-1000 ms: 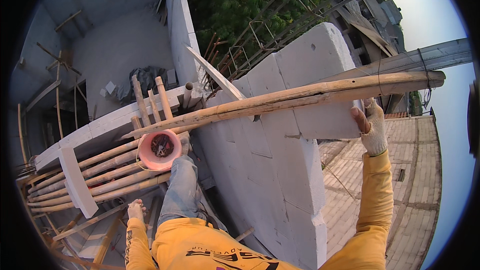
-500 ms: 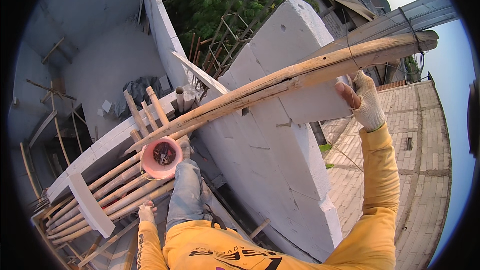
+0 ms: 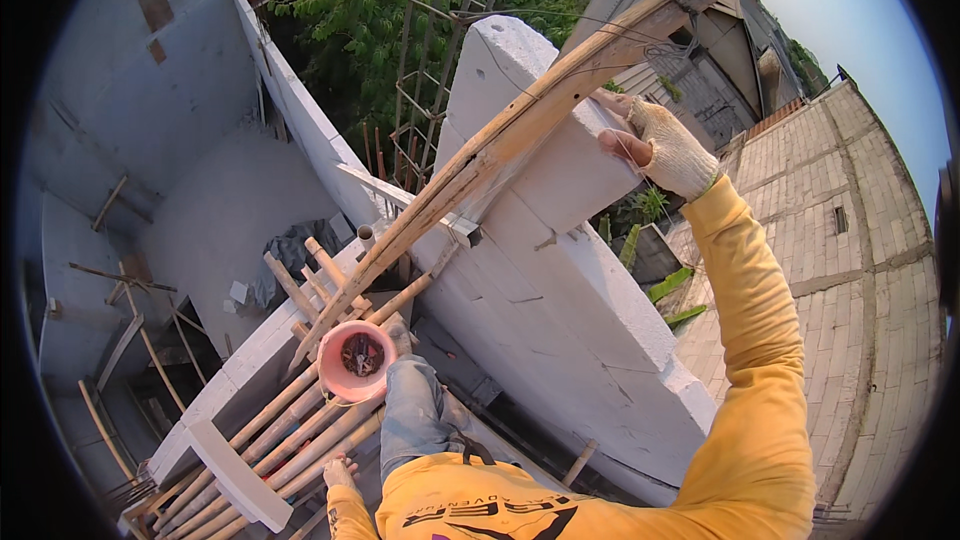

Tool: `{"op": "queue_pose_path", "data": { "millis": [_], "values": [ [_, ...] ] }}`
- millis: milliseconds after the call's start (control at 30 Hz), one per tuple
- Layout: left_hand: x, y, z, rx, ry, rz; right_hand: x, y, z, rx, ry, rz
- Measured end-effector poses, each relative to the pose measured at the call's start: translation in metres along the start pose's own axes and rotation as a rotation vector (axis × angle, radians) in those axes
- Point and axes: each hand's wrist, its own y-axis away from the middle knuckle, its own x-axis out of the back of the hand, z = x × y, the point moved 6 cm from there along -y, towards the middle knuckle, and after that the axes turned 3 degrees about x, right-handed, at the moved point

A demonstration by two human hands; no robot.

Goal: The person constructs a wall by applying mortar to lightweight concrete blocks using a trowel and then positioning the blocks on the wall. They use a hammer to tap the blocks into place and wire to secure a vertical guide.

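Now the long wooden pole (image 3: 520, 130) has swung steeper across the white wall (image 3: 560, 290), its top raised; the gloved right hand (image 3: 665, 145) stays clamped on it, above the pink bucket (image 3: 355, 360). Whether the left hand (image 3: 340, 472), low beside the bamboo poles (image 3: 270, 440), grips anything I cannot tell.

Gloved right hand (image 3: 672, 148) on wooden plank (image 3: 520, 130)

White block wall (image 3: 560, 270) under long wooden plank (image 3: 500, 145); bamboo scaffold poles (image 3: 270, 430) under pink bucket (image 3: 355, 360).

No packages, labels, signs or screens anywhere in view.
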Motion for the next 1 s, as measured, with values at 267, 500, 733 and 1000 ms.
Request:
{"op": "queue_pose_path", "data": {
  "millis": [267, 500, 733, 1000],
  "values": [
    [-0.064, 0.014, 0.038, -0.405, -0.722, 0.740, 0.008, 0.027, 0.012, -0.065, -0.062, 0.026],
    [-0.146, 0.008, 0.032, -0.509, -0.828, 0.751, 0.002, 0.032, 0.007, -0.122, 0.115, 0.054],
    [-0.119, 0.042, 0.024, -0.436, -0.813, 0.820, -0.003, 0.033, 0.016, -0.112, 0.178, 0.100],
    [-0.038, 0.079, 0.024, -0.232, -0.697, 0.793, -0.002, 0.029, 0.000, -0.111, 0.206, 0.062]
  ]
}}
